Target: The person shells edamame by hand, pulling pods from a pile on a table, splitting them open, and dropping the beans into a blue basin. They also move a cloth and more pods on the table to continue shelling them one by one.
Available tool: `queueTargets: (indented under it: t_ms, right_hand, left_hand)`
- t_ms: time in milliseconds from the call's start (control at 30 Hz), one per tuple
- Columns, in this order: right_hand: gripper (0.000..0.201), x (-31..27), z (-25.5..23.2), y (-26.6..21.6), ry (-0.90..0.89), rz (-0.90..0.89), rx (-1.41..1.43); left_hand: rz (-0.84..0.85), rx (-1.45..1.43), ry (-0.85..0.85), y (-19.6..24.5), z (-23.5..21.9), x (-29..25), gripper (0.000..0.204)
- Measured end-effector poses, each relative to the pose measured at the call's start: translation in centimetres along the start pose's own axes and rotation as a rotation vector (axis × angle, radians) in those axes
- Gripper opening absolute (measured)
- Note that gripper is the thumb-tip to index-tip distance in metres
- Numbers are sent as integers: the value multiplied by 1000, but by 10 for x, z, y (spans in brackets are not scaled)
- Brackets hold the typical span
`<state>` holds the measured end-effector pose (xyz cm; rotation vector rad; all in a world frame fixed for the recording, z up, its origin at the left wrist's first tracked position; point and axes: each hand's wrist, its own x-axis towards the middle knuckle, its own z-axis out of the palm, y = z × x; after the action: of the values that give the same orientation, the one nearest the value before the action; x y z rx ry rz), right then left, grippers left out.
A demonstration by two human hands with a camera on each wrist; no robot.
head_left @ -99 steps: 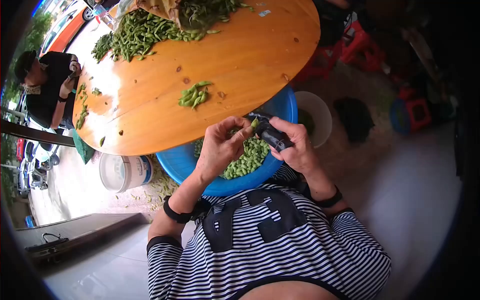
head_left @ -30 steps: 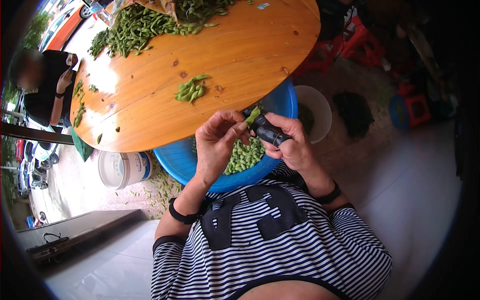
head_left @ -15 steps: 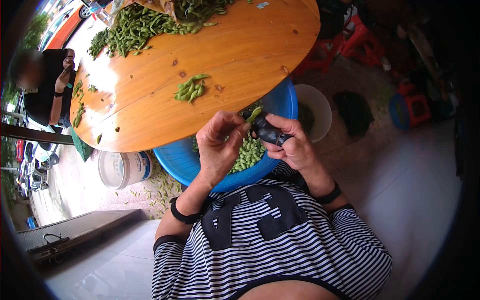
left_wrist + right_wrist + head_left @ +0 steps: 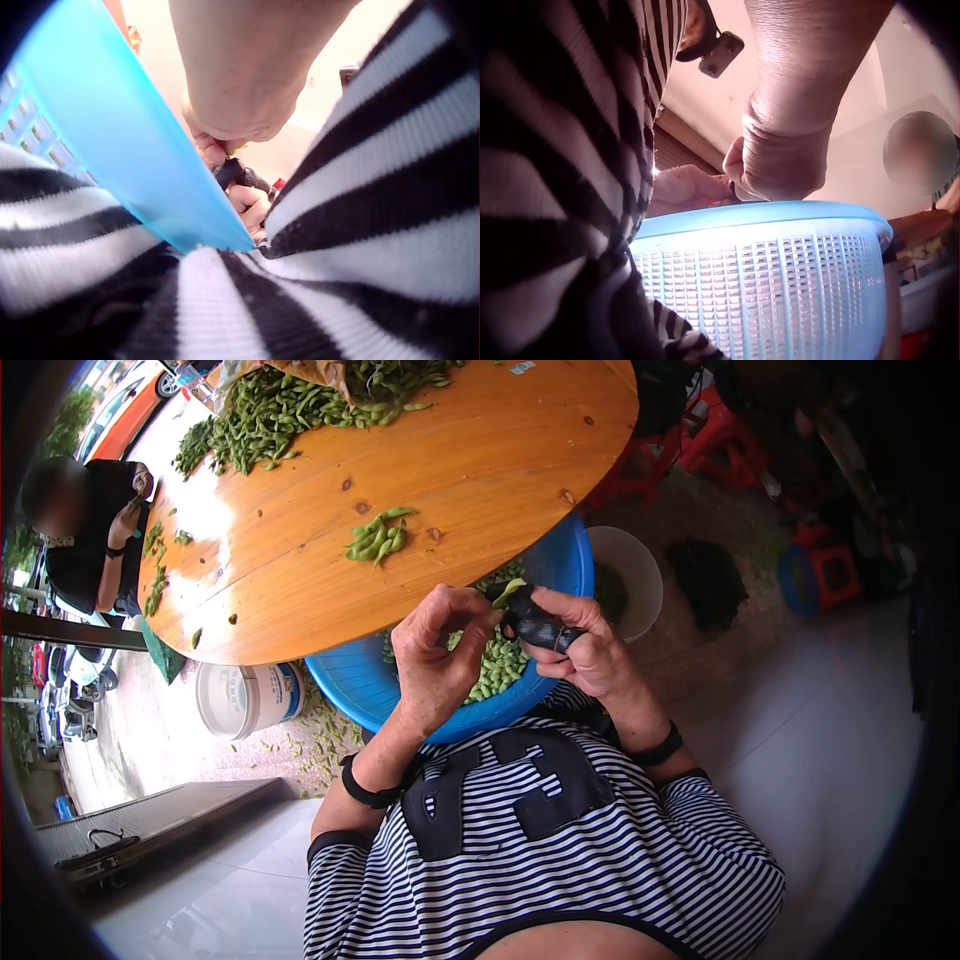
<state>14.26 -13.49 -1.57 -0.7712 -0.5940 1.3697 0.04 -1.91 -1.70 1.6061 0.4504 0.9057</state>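
In the head view my left hand (image 4: 440,655) pinches a green soybean pod (image 4: 508,593) between thumb and fingertips. The pod lies against a glossy black piece (image 4: 540,630), which my right hand (image 4: 595,645) grips with curled fingers. Its kind is unclear. Both hands are over a blue plastic basin (image 4: 350,695) holding shelled green beans (image 4: 495,670). The left wrist view shows the black piece (image 4: 229,172) beside the basin's rim, below a bent wrist. In the right wrist view the basket-like side of the basin (image 4: 780,285) hides most of the work.
An orange wooden table (image 4: 480,480) bears a large pod heap (image 4: 290,420) and a small pod pile (image 4: 378,538). White buckets (image 4: 240,700) (image 4: 635,585) stand either side of the basin. Scattered husks (image 4: 310,745) lie on the floor. Another person (image 4: 85,530) sits at the left.
Over the last second the pod has turned thinner and paler against the black piece. Both hands have barely shifted. The other person's hands have moved slightly.
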Motion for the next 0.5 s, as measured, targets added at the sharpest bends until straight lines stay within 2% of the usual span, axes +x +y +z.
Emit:
queueTargets:
  t_ms: [33, 100, 133, 200, 233, 333, 400, 467, 500]
  right_hand:
    - [35, -1, -2, 3, 30, -5, 16]
    - [35, -2, -5, 6, 64, -10, 33]
    - [35, -2, -6, 6, 18, -24, 44]
    - [36, -1, -8, 6, -29, -38, 56]
    - [35, 0, -9, 7, -28, 5, 79]
    - [35, 2, -8, 2, -37, 28, 40]
    - [35, 6, -6, -3, -47, 8, -22]
    - [39, 13, -4, -6, -12, -658, -1086]
    - [43, 10, 3, -6, 22, -594, -1097]
  left_hand:
    - [-2, 0, 0, 0, -2, 0, 12]
    - [-249, -360, -121, 1, -7, 2, 15]
    - [-251, -360, -123, 1, -8, 4, 15]
    - [-472, -799, -178, 1, -10, 10, 22]
    - [-519, -917, -241, -5, -12, 11, 27]
    - [-604, -1084, -251, -8, -12, 11, 28]
    - [-597, -1043, -243, -9, -12, 11, 30]
    - [-592, -1001, -233, -7, -13, 10, 32]
    - [-613, -923, -196, -5, -13, 9, 31]
